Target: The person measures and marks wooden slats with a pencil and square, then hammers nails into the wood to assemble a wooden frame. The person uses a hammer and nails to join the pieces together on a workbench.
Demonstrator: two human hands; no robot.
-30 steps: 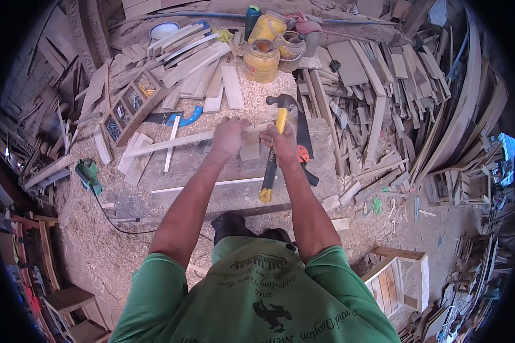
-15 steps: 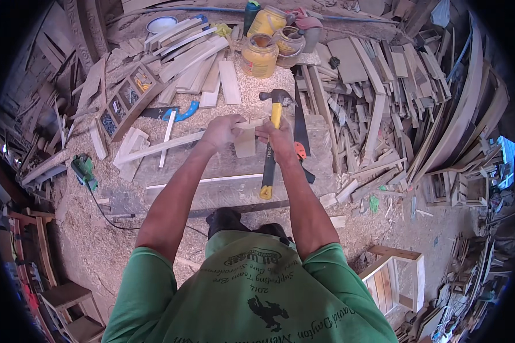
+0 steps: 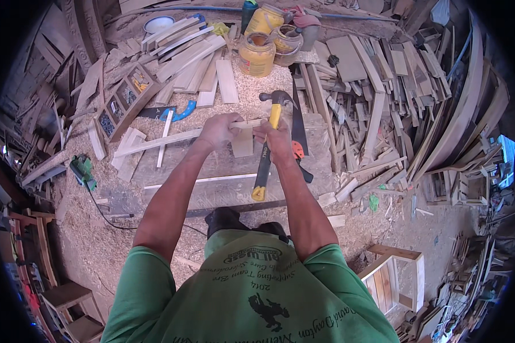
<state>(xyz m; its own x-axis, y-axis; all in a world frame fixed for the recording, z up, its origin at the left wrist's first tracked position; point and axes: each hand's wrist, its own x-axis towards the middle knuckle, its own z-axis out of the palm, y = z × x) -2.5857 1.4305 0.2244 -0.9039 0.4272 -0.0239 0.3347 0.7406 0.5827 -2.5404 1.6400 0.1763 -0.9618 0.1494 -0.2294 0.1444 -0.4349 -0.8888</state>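
My left hand (image 3: 218, 131) is closed round a long pale wooden strip (image 3: 160, 141), near its right end. The strip runs down to the left over the bench. Below the joined ends, between my hands, a small flat piece of wood (image 3: 243, 144) hangs down at a right angle to the strip. My right hand (image 3: 278, 140) grips a claw hammer (image 3: 262, 171) with a black and yellow handle, its head pointing away from me. The right fingertips also reach toward the strip's end; whether they pinch it is hard to tell.
On the worn workbench (image 3: 223, 193) lie a blue-handled saw (image 3: 183, 111), another saw with an orange part (image 3: 298, 150) and a divided wooden box (image 3: 126, 100) of fasteners. Yellow jars (image 3: 256, 57) and stacked boards (image 3: 227, 83) stand beyond. Scrap wood (image 3: 377, 120) is heaped at right.
The lower end of the hammer handle has tipped slightly to the left. Both hands keep nearly the same place and hold.
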